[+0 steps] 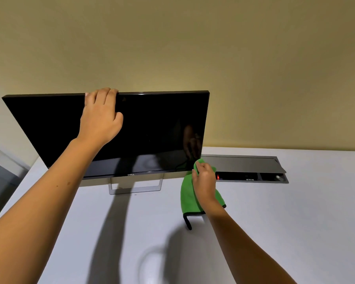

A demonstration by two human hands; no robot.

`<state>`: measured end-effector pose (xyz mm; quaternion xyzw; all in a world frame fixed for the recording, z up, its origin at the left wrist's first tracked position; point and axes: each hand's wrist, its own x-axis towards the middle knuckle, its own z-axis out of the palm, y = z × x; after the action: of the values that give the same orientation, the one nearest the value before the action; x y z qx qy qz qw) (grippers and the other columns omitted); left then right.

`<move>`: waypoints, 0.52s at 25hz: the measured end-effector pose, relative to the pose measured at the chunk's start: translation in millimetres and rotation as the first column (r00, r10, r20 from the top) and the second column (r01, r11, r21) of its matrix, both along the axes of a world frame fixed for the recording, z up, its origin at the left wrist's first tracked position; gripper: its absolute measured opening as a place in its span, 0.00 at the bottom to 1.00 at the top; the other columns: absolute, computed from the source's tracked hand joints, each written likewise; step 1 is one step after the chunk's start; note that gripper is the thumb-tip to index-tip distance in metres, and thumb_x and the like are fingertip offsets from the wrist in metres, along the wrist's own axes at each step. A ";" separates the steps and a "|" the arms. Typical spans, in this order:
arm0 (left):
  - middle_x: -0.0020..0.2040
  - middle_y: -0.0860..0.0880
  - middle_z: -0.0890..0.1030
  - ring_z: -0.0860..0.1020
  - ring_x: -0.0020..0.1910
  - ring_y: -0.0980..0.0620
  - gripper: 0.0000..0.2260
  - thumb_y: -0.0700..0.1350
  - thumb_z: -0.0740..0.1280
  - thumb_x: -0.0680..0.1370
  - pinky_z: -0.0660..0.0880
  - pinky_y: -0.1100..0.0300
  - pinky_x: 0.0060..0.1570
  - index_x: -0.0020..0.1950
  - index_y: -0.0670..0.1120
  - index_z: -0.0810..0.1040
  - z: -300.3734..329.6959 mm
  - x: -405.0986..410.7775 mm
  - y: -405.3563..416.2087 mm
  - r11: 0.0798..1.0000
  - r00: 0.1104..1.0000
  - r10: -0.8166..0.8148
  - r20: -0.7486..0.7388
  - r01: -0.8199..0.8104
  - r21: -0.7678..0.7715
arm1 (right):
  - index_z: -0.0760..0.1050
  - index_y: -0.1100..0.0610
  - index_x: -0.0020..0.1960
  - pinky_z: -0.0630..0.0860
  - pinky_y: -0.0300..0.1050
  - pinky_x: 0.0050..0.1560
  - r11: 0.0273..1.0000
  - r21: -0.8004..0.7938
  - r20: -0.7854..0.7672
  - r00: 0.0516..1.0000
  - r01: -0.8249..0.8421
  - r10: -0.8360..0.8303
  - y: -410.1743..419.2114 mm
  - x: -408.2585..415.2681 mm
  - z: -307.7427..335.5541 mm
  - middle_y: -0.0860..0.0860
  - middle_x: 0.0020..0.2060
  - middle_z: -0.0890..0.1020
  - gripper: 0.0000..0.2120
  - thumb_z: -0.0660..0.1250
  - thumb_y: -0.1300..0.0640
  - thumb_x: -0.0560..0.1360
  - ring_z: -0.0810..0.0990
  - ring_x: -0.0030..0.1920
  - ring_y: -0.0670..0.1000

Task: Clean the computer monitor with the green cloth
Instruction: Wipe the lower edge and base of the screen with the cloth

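Where the fingers (103,95) of the left hand (100,119) hook over its top edge, the monitor (156,128) stands on a white desk (275,232), screen dark, tilted back, carried on a silver open-frame stand (135,187) below the maker's badge.

Left hand: fingers curled over the top bezel left of its middle, thumb pressed to the screen face just below them; grip firm on the panel.

Right hand (204,181): fingers closed round the green cloth (188,197), pinching a bunched fold. That fold rises just past the fingertips and sits at the monitor's lower right corner; whether it touches the glass cannot be told. The remaining cloth hangs below the palm and wrist, its dark-bound hem trailing nearest the desk surface.

Beyond the right hand's fingers, to their outer side: a grey cable hatch (244,167) recessed in the desk, flap raised, a small red light showing inside near the knuckles.

Behind the monitor: a plain yellowish wall (193,48).

Both forearms cast shadows on the desk.
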<state>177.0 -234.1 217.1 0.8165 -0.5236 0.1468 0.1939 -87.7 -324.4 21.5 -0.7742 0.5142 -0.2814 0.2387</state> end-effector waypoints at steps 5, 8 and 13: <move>0.67 0.37 0.69 0.63 0.66 0.36 0.26 0.44 0.56 0.71 0.53 0.39 0.71 0.69 0.38 0.66 -1.4 0.9 -0.8 1.000 1.000 -0.001 0.007 0.001 -0.004 | 0.75 0.63 0.63 0.70 0.40 0.51 0.993 0.117 -0.066 0.998 0.004 0.003 -1.1 -10.9 -3.4 0.59 0.55 0.77 0.15 0.62 0.66 0.77 0.76 0.55 0.57; 0.67 0.37 0.69 0.63 0.65 0.36 0.26 0.44 0.55 0.71 0.55 0.38 0.70 0.69 0.38 0.66 -2.3 1.6 -1.6 1.000 1.000 0.002 0.008 -0.002 -0.009 | 0.76 0.63 0.61 0.73 0.46 0.49 0.988 0.049 -0.011 0.989 0.149 -0.149 -2.2 -18.0 7.7 0.59 0.53 0.78 0.16 0.66 0.65 0.73 0.77 0.52 0.58; 0.66 0.37 0.69 0.63 0.65 0.36 0.26 0.44 0.56 0.71 0.57 0.38 0.70 0.68 0.38 0.66 -3.2 1.8 -2.1 1.000 1.000 0.002 0.007 -0.001 -0.018 | 0.73 0.66 0.64 0.70 0.38 0.49 0.976 -0.201 0.132 0.990 0.085 -0.059 -0.9 -4.1 21.4 0.56 0.48 0.77 0.19 0.67 0.66 0.74 0.74 0.48 0.50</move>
<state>178.8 -236.1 213.9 0.8145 -0.5223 0.1547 0.1994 -91.8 -325.2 43.0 -0.7565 0.4940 -0.3895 0.1788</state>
